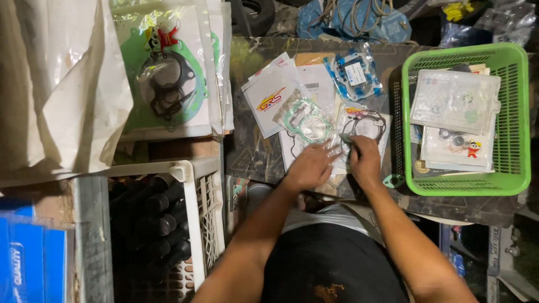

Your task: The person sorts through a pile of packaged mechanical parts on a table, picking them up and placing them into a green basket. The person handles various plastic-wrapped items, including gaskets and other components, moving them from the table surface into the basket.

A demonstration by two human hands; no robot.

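My left hand [310,165] lies flat with fingers spread on clear plastic packets of gaskets [306,120] scattered on a dark work surface [252,151]. Close beside it, my right hand [364,160] is closed around a small clear gasket packet [359,126], pinching its lower edge. The packet under it shows black ring gaskets. More packets fan out behind both hands, among them a white one [269,95] and one with blue parts [355,73].
A green plastic basket [519,112] holding several clear gasket packets stands to the right. A white crate [205,196] with dark cylindrical parts sits at lower left. Large gasket packs [168,67] and plastic bags lie at upper left, blue boxes [31,261] at bottom left.
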